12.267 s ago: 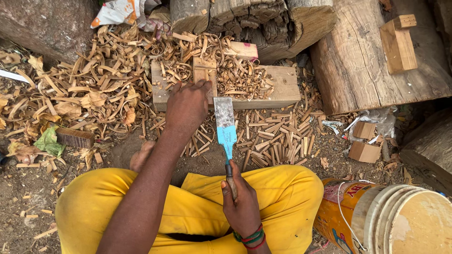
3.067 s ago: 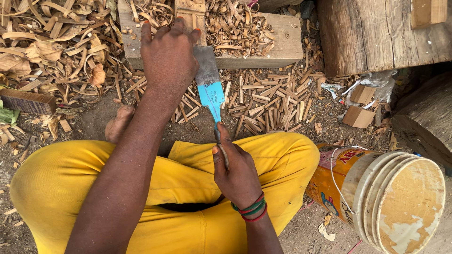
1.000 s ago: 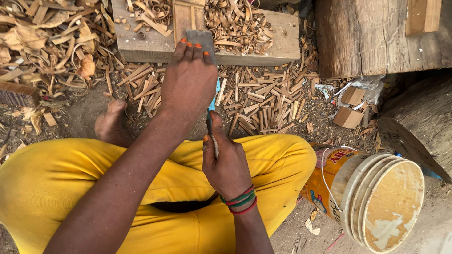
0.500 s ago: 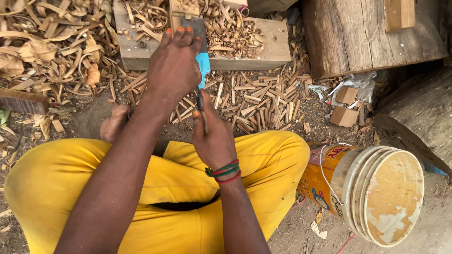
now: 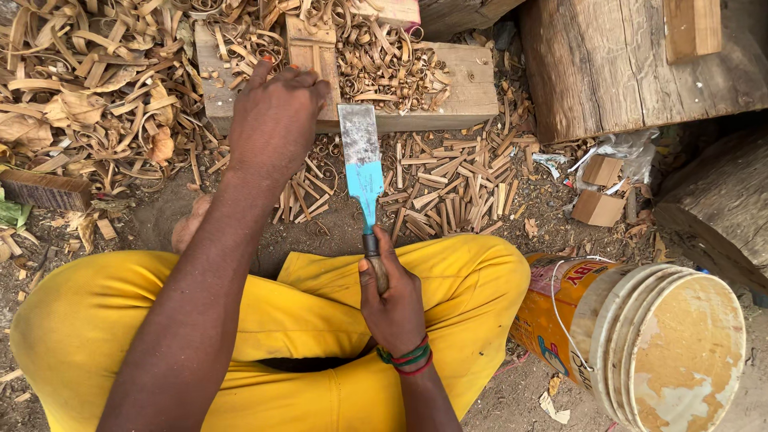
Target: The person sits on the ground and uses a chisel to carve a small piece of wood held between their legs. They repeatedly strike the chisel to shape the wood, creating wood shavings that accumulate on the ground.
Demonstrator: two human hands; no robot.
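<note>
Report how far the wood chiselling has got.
Done: curled wood shavings and short split sticks cover the ground. In hand: the left hand steadies a small upright wooden block on the pale plank; the right hand holds the broad blue-painted chisel. Left: that block remains uncut.

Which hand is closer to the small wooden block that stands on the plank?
Left. The left hand rests against the small wooden block on the plank. The right hand is far below it, holding the chisel handle.

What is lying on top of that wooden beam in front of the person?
On the wooden beam lie curled shavings and a small wooden block. The left hand covers the block's near end and the beam below it.
</note>
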